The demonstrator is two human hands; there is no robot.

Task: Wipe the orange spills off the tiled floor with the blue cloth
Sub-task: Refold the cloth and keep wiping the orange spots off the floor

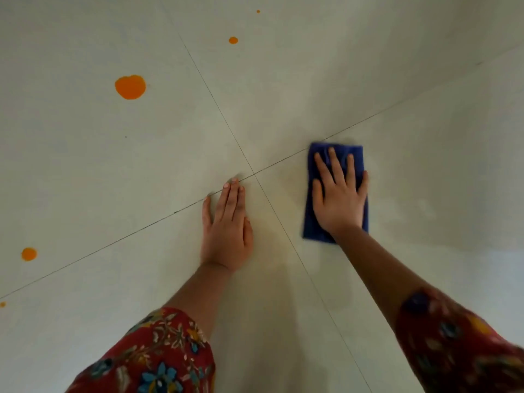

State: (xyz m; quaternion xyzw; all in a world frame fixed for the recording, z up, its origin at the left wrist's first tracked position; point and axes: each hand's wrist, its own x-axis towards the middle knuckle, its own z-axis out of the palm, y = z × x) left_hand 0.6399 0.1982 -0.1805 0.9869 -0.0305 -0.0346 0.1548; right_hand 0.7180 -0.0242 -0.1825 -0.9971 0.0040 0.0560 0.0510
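The folded blue cloth (354, 154) lies flat on the pale tiled floor (283, 80), right of centre. My right hand (338, 194) presses down on it with fingers spread. My left hand (226, 228) rests flat on the bare tile near where the grout lines cross, fingers together, holding nothing. A large orange spill (130, 87) sits on the upper left tile. A smaller orange spot (233, 40) and a tiny one (258, 11) lie farther away. Another orange spot (29, 254) is at the left edge, with a speck (2, 304) below it.
Dark grout lines (209, 90) cross just beyond my left fingertips. Red floral sleeves (158, 355) cover both forearms at the bottom of the view. The tile right of the cloth shows a faint sheen.
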